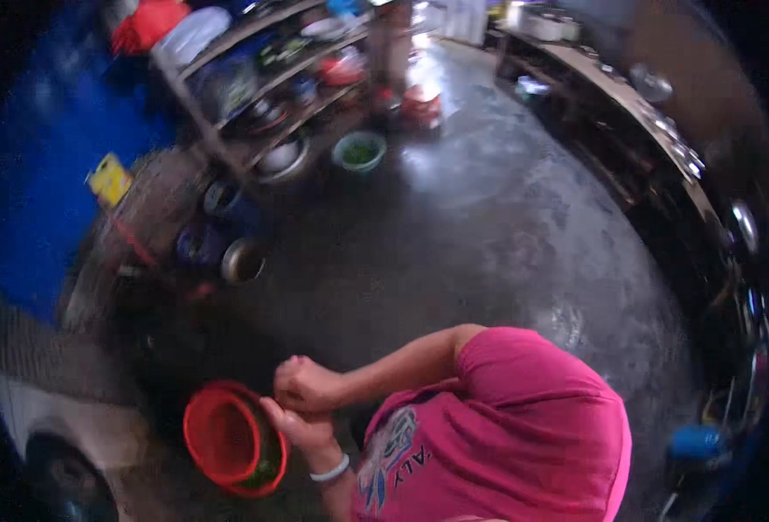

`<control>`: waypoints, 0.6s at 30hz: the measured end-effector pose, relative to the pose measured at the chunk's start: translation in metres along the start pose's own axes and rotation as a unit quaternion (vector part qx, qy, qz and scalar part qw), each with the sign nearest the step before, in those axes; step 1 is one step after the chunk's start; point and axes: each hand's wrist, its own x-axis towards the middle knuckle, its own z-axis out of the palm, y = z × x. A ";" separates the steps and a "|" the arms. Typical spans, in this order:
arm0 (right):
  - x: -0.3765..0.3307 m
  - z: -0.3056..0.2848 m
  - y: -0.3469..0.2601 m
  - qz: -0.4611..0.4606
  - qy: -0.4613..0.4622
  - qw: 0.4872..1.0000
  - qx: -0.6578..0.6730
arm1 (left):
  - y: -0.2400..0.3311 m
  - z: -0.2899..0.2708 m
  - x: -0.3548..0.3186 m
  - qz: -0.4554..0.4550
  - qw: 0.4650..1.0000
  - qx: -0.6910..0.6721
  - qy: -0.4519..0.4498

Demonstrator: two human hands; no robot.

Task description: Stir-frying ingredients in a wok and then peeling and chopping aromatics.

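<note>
My left hand (304,432), with a white bangle at its wrist, grips the right rim of a red plastic basin (200,445) at the lower left, thumb along the edge. The basin is tilted, and a second round red vessel seems to sit inside it. Green leaves (267,465) show between the two. Just above my left hand, my right hand (306,384) is closed, its forearm bent across in front of my pink shirt. Whatever its fingers hold, if anything, is hidden. Motion blurs both hands somewhat.
A crowded shelf rack (228,43) stands at the far left, with a pale green bowl (347,162) of greens on the floor beside it. Nearer lies a metal pot (244,261). A long counter (611,85) runs along the right wall. A blue object (696,441) stands at lower right.
</note>
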 end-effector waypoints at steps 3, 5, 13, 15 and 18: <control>0.083 0.034 0.053 0.060 0.045 0.995 0.059 | 0.046 -0.003 0.054 -0.006 0.994 -0.098 0.054; 0.132 0.050 0.078 0.048 0.021 0.995 0.085 | 0.072 -0.027 0.094 -0.009 0.986 -0.150 0.073; 0.342 0.071 0.187 0.021 0.068 0.994 0.079 | 0.171 -0.111 0.311 -0.016 0.980 -0.194 0.047; 0.389 0.075 0.226 0.141 0.060 0.978 0.140 | 0.192 -0.111 0.360 -0.027 0.984 -0.176 -0.009; 0.446 0.043 0.246 0.305 0.015 0.938 0.166 | 0.207 -0.121 0.416 -0.036 0.984 -0.133 0.116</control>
